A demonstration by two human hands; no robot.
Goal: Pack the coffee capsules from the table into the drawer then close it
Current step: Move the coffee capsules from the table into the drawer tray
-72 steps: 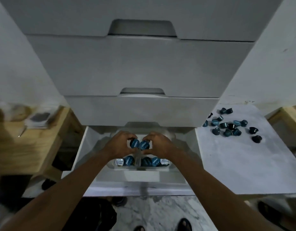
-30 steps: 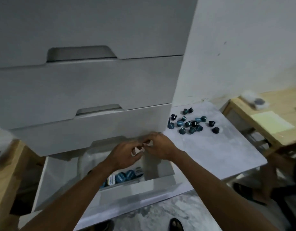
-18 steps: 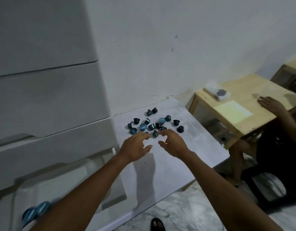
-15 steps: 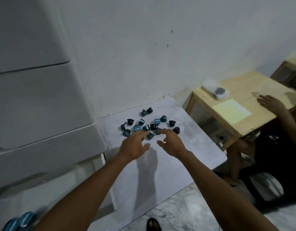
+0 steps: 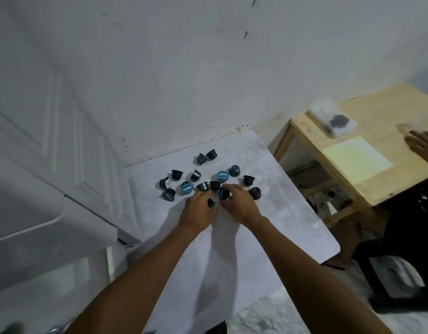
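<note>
Where our two hands meet on the white table, a cluster of coffee capsules, blue and dark, lies scattered near the far edge by the wall.

Item: one blue capsule, pinched between the thumb and forefingers of our right hand; its lower part is covered by the fingers.

Item: one small dark capsule, in the narrow gap between the two hands, touching the left hand. We cannot tell whether that hand grips it or merely rests against it; its fingers are curled downward and mostly hide their own tips.

Item: two capsules lying apart from the rest, nearest the wall, touching each other.

Item: two capsules showing printed blue lids; the lettering is too blurred to read.

Item: the drawer, lower left, cut off by the frame edge and blurred; its contents cannot be made out. White cabinet fronts rise above it.

Item: a wooden table to the right, bearing a pale sheet and a clear packet with a dark thing inside. Another person's hand rests there, cut off at the frame edge.
</note>
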